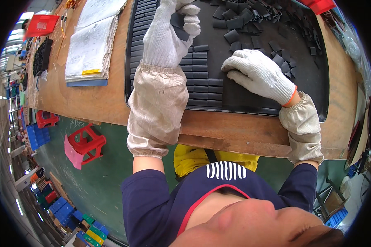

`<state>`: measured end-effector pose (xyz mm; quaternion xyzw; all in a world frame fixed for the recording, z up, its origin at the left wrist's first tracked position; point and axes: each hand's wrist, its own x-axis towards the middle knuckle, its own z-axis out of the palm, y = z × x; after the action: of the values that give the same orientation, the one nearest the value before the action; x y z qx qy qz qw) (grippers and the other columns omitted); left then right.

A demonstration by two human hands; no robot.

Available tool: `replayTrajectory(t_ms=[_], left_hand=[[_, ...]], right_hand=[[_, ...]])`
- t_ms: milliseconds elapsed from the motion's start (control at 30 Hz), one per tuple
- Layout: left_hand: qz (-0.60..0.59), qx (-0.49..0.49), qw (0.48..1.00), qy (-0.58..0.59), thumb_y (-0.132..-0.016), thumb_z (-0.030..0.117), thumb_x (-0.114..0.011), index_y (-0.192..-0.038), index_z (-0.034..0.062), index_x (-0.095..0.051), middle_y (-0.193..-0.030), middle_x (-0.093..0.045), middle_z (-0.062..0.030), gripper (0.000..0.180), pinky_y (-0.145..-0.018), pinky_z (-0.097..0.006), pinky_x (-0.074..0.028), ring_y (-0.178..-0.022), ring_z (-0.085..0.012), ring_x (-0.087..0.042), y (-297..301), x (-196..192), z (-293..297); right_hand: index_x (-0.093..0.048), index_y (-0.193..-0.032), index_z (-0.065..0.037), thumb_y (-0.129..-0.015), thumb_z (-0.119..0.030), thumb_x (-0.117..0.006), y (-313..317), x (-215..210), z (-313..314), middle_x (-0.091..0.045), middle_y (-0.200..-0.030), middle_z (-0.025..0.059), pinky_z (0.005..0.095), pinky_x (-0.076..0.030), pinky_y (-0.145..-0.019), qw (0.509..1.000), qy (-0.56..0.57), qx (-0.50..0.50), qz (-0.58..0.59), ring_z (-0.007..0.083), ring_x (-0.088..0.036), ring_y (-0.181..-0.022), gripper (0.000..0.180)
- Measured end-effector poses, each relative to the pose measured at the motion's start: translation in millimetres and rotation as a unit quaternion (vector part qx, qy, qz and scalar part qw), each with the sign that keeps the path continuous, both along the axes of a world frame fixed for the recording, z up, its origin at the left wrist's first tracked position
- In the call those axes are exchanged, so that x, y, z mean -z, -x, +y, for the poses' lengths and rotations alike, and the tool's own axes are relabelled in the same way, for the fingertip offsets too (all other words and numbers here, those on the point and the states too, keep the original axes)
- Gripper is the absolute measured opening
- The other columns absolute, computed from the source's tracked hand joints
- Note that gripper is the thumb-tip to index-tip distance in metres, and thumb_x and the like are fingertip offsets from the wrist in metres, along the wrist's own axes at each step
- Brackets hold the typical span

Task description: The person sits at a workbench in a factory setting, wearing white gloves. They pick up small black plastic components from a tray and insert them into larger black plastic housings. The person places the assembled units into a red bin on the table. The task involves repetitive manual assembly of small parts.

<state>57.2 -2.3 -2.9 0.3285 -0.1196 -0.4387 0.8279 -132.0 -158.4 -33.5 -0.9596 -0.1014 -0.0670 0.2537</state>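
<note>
"Where is your left hand working?"

"In its white glove, it is extending over the left part of the black tray, in the upper middle of the frame. Its fingers are curling near the top edge; I cannot tell whether they are gripping a piece."

"And your right hand?"

"That one is hanging low over the tray, right of the frame's middle. Its fingers are bending inward, and I cannot tell whether anything is hiding between them."

"Where are the tubes lying?"

"Rows of short black tubes are filling the tray's left side, running beneath and beside my left hand. Loose black tubes are lying scattered at the upper right of the frame, some just beside my right hand."

"What is surrounding you?"

"A wooden desk is carrying the tray and, at upper left, a stack of papers. A red stool is standing at left on the green floor."
</note>
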Motion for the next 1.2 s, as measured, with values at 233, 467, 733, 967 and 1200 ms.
replayTrajectory(t_ms=[233, 467, 733, 967, 1200], left_hand=[[0.008, -0.001, 1.000, -0.005, -0.106, 0.041, -0.054, -0.123, 0.0003, -0.065, -0.092, -0.058, -0.0048, 0.046, -0.061, -0.022, -0.044, -0.072, -0.0114, -0.050, 1, -1, -1], [-0.005, 0.015, 1.000, 0.000, -0.107, 0.040, -0.053, -0.124, 0.0003, -0.064, -0.092, -0.058, -0.0050, 0.045, -0.061, -0.022, -0.045, -0.073, -0.0110, -0.050, 2, 1, 0], [-0.398, 0.061, 0.899, -0.171, -0.104, 0.066, -0.036, -0.136, 0.0015, -0.059, -0.090, -0.063, 0.0022, 0.075, -0.057, -0.019, -0.042, -0.066, -0.0036, -0.048, 42, -14, -2], [-0.326, 0.176, 0.894, -0.253, -0.092, 0.082, -0.042, -0.148, 0.0099, -0.050, -0.090, -0.062, -0.0020, 0.092, -0.062, -0.022, -0.050, -0.073, -0.0072, -0.058, 63, -5, -3], [-0.261, 0.202, 0.916, -0.227, -0.102, 0.062, -0.050, -0.140, 0.0067, -0.058, -0.086, -0.063, -0.0008, 0.067, -0.058, -0.022, -0.045, -0.067, -0.0070, -0.054, 62, -19, -4]], right_hand=[[-0.069, -0.104, -0.008, -0.092, -0.017, -0.068, -1, 0, 1, -0.067, -0.093, 0.0112, 0.0410, -0.055, -0.080, 1.000, -0.001, 0.002, 0.006, 0.0315, -0.067, -0.089, 0.015], [-0.069, -0.104, -0.008, -0.091, -0.016, -0.069, -1, -2, 2, -0.067, -0.092, 0.0109, 0.0413, -0.055, -0.079, 1.000, 0.011, -0.004, -0.012, 0.0313, -0.067, -0.088, 0.015], [-0.071, -0.112, -0.010, -0.078, -0.014, -0.084, 2, -27, 4, -0.067, -0.112, 0.0109, 0.0317, -0.056, -0.079, 0.919, -0.161, 0.158, -0.324, 0.0270, -0.068, -0.096, 0.037], [-0.074, -0.101, -0.015, -0.068, -0.014, -0.086, -1, -20, 5, -0.066, -0.124, 0.0074, 0.0435, -0.050, -0.095, 0.952, 0.024, 0.109, -0.285, 0.0305, -0.064, -0.112, 0.035], [-0.074, -0.102, -0.011, -0.081, -0.005, -0.078, 6, -23, 1, -0.065, -0.125, 0.0124, 0.0386, -0.056, -0.086, 0.929, -0.209, 0.181, -0.246, 0.0254, -0.067, -0.105, 0.023]])
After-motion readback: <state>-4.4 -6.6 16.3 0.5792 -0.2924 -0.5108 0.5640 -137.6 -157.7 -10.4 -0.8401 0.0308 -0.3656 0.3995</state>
